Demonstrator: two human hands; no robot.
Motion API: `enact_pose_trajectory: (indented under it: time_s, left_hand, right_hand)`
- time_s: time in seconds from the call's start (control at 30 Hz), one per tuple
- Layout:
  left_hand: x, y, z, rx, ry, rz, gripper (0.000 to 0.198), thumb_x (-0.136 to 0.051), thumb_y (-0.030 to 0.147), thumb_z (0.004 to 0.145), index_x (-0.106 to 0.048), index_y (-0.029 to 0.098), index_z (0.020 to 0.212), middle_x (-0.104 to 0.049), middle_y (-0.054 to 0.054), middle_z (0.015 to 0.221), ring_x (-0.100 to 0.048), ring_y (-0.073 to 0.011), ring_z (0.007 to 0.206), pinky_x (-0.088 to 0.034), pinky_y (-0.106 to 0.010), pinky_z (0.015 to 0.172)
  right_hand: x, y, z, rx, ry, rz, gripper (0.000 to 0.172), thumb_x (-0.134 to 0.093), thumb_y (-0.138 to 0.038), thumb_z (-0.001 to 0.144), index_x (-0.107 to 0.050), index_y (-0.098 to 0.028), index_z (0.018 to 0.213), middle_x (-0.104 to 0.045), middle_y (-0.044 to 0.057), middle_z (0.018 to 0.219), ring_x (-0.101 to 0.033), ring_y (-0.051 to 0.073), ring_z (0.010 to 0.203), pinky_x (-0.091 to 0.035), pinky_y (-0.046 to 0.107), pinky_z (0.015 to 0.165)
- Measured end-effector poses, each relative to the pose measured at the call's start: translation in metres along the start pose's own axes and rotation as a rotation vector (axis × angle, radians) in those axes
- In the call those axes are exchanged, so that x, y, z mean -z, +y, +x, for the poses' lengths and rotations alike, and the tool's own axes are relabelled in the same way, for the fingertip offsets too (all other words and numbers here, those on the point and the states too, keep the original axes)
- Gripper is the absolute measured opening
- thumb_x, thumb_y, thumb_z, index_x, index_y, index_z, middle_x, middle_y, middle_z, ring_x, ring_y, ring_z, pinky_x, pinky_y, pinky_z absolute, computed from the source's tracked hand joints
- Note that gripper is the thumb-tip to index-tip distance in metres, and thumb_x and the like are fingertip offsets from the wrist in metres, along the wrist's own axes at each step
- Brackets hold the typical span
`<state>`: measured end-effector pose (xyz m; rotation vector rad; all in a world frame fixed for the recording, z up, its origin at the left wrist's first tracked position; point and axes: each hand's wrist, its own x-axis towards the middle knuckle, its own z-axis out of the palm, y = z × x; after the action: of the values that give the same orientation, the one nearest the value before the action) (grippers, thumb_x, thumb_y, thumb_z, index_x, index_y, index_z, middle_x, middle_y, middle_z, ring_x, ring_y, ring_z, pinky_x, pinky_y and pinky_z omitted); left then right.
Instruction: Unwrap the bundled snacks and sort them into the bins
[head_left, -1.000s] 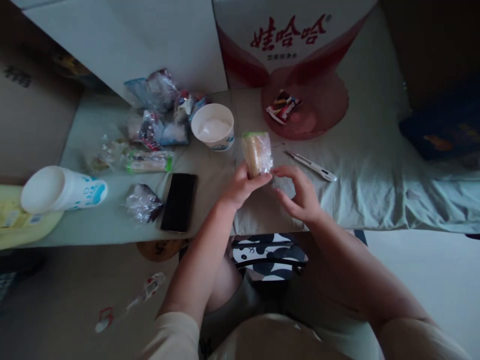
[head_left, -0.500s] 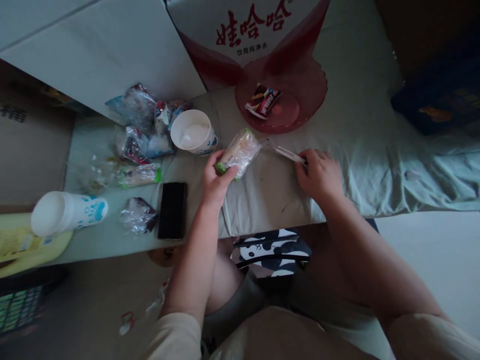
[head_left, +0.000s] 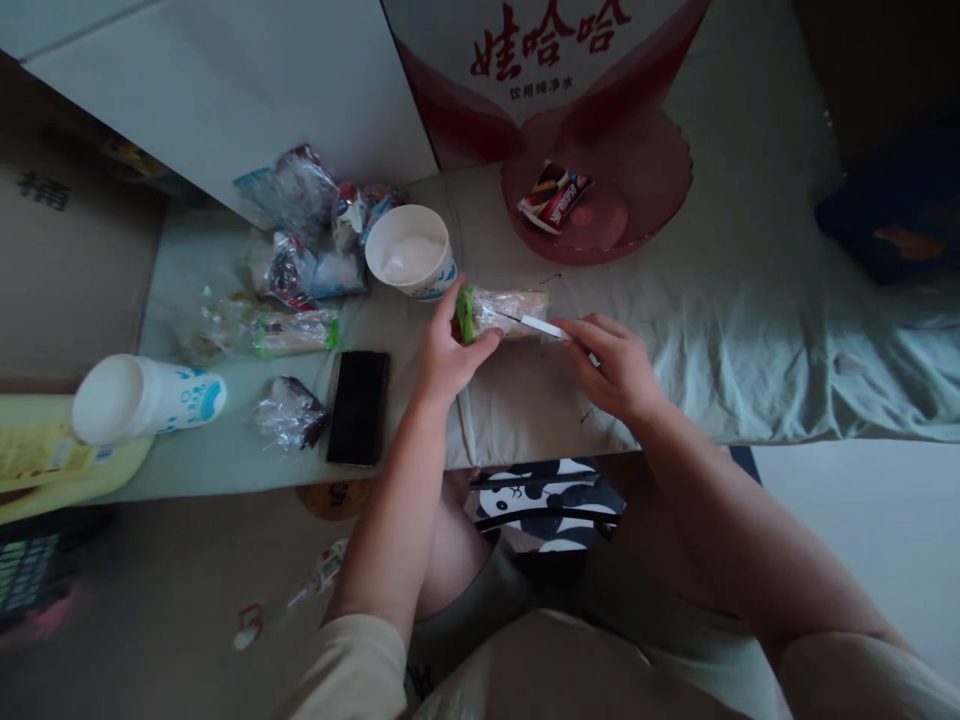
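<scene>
A clear plastic packet with green ends (head_left: 510, 308) lies level above the cloth, its left end gripped by my left hand (head_left: 450, 350). My right hand (head_left: 611, 362) pinches a thin white-handled tool (head_left: 544, 326). The tool's dark narrow tip points left and lies over the packet's front; whether it pierces the wrap, I cannot tell. Behind my left hand stands a white paper cup (head_left: 411, 252) with whitish contents. The pink scalloped bowl (head_left: 637, 190) behind the packet holds a dark red wrapped snack (head_left: 555, 197).
Several crumpled wrappers (head_left: 300, 195) and another green-ended packet (head_left: 296, 332) lie left of the cup. Nearer are a black phone (head_left: 358, 408), a wrapped dark item (head_left: 291, 412) and stacked paper cups (head_left: 150, 398). A lettered carton (head_left: 465, 60) stands behind the bowl.
The packet has turned from slanted to level. My right hand has moved left and brought the tool onto the packet. The view has shifted slightly, so the surroundings appear farther right.
</scene>
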<state>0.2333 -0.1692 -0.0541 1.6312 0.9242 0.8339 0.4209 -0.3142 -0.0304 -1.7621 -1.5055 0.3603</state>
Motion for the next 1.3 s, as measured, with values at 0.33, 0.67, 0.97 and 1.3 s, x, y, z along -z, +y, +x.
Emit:
enact_pose_trajectory:
  time_s: [0.33,0.67,0.97,1.3]
  left_hand:
    - [0.019,-0.021,0.004,-0.086,-0.071,0.020,0.089,-0.084,0.063,0.078,-0.052,0.024,0.151,-0.067,-0.015,0.144,-0.071,-0.0314,0.126,-0.059,-0.047,0.109]
    - [0.021,-0.020,0.002,-0.224,0.086,0.520,0.064,-0.087,0.029,0.078,-0.064,0.022,0.137,-0.066,-0.013,0.140,-0.062,-0.0295,0.135,-0.050,-0.047,0.120]
    - [-0.005,0.010,-0.011,-0.262,-0.148,0.351,0.003,-0.074,0.020,0.088,-0.072,0.020,0.086,-0.072,-0.008,0.112,-0.071,-0.0191,0.106,-0.057,-0.033,0.092]
    - [0.008,0.002,0.001,0.144,0.248,-0.161,0.028,-0.078,0.030,0.078,-0.055,0.023,0.093,-0.055,0.006,0.064,-0.051,-0.0095,0.051,-0.038,-0.020,0.048]
  right_hand:
    - [0.015,0.024,-0.003,-0.116,-0.032,-0.212,0.037,-0.052,-0.035,0.100,-0.080,-0.028,0.124,-0.077,0.009,0.109,-0.072,0.023,0.090,-0.053,0.033,0.072]
    - [0.020,0.032,-0.003,-0.289,0.076,-0.455,0.041,-0.060,-0.028,0.090,-0.075,-0.021,0.127,-0.068,0.019,0.132,-0.059,0.042,0.125,-0.045,0.061,0.098]
    - [-0.005,0.020,0.001,0.168,-0.096,-0.099,0.051,-0.060,-0.036,0.093,-0.060,-0.016,0.140,-0.070,0.018,0.126,-0.065,0.033,0.113,-0.052,0.048,0.096]
    - [0.016,0.027,0.002,0.047,0.034,0.007,0.019,-0.055,-0.023,0.093,-0.074,-0.021,0.092,-0.067,0.007,0.083,-0.064,0.021,0.079,-0.051,0.036,0.075]
